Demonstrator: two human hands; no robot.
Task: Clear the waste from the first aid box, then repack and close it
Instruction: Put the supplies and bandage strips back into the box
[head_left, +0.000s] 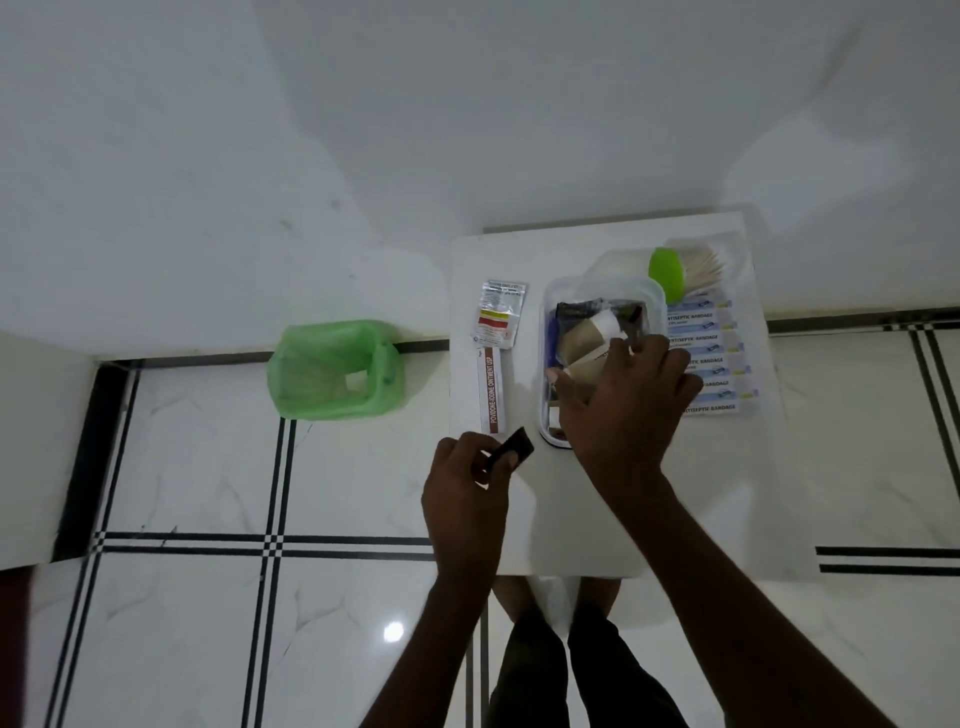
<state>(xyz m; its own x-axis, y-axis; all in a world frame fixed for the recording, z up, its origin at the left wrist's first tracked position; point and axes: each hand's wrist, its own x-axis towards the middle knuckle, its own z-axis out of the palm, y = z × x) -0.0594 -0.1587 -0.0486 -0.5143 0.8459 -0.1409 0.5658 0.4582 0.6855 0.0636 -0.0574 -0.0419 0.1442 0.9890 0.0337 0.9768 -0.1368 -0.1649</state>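
Note:
The clear plastic first aid box stands open on a small white table. Inside lie brown bandage rolls, a white roll and dark packets. My right hand reaches into the near half of the box, its fingers curled over a brown roll; its grip is hidden. My left hand hovers over the table's near-left edge, pinching a small black wrapper. A green-lined waste bin stands on the floor to the left.
Left of the box lie a povidone-iodine ointment box and a foil sachet. On the right are antiseptic bandage strips, a green-capped container and wooden sticks. My legs are below the table.

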